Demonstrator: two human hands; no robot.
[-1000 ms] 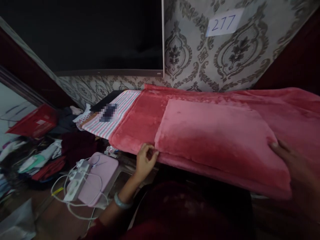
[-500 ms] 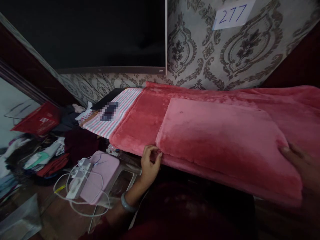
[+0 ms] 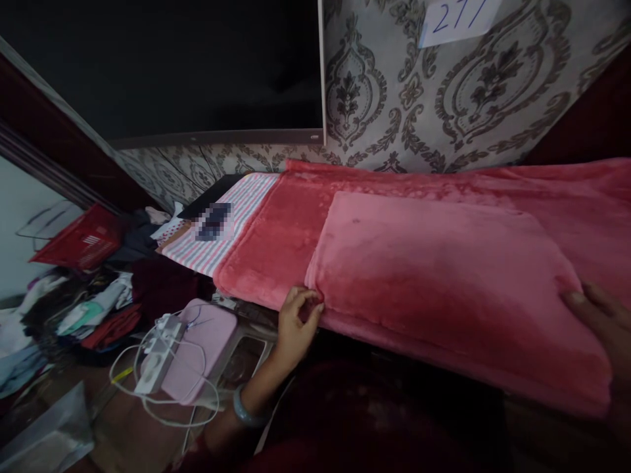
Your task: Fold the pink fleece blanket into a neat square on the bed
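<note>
A plush red-pink blanket (image 3: pixel 434 256) lies folded, its paler underside facing up, on a spread of the same red plush. At the folded part's near left corner, my left hand (image 3: pixel 297 325) pinches the edge between thumb and fingers. My right hand (image 3: pixel 599 322) is at the right edge, its thumb pressed on the top and the fabric dented there; its other fingers are partly in shadow. Left of the plush is a striped cloth (image 3: pixel 246 197) with a blurred dark patch on it.
Behind hang a large dark television (image 3: pixel 197 72) and a paper sign (image 3: pixel 458 20) on patterned wallpaper. To the lower left, a white power strip (image 3: pixel 156 368) with looped cable rests on a pink stool seat (image 3: pixel 211 335). Piled clothes (image 3: pixel 103 309) and a red basket (image 3: pixel 83 240) are farther left.
My right hand and the blanket's right edge have shifted slightly right and down in view. My left hand keeps its pinch at the corner. The camera view has turned a little.
</note>
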